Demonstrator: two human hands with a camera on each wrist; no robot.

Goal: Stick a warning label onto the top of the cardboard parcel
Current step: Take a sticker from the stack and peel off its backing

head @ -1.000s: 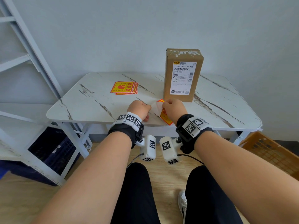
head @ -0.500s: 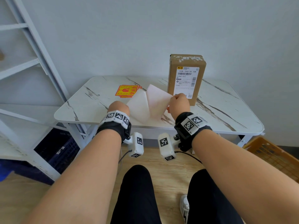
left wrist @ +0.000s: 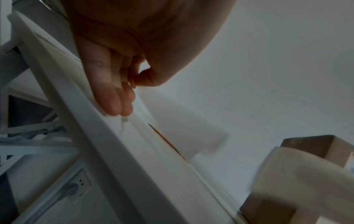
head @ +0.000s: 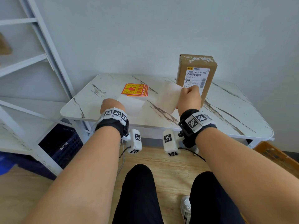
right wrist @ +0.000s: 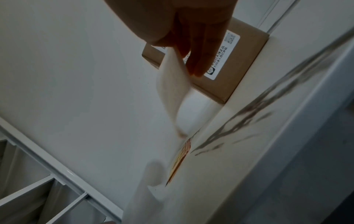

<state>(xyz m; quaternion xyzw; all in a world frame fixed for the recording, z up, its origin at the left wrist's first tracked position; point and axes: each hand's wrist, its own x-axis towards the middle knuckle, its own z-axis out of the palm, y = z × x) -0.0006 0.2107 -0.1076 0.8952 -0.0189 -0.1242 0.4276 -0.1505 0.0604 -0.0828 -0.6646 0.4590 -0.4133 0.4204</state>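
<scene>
The cardboard parcel point(head: 196, 78) stands upright at the back right of the marble table point(head: 226, 113), its shipping label facing me and its top point(head: 197, 59) bare. My right hand point(head: 190, 97) pinches a corner of a pale, faintly pink sheet point(head: 168, 97), which hangs just in front of the parcel with its blank side toward me. In the right wrist view this sheet point(right wrist: 172, 91) curls down from thumb and fingers. My left hand point(head: 112, 105) pinches a second white sheet point(head: 131, 104) low over the table; the left wrist view shows the thumb and fingers point(left wrist: 124, 106) on its edge point(left wrist: 182, 121).
A stack of orange warning labels point(head: 135, 90) lies at the table's back middle. A white shelf frame point(head: 40, 46) stands left, with a dark blue crate point(head: 63, 143) below. An orange basket point(head: 278, 157) sits on the floor at right. A wall is close behind the parcel.
The two sheets, joined at the orange label a second ago, have come fully apart. My right hand rose toward the parcel with one; my left hand moved left and low with the other.
</scene>
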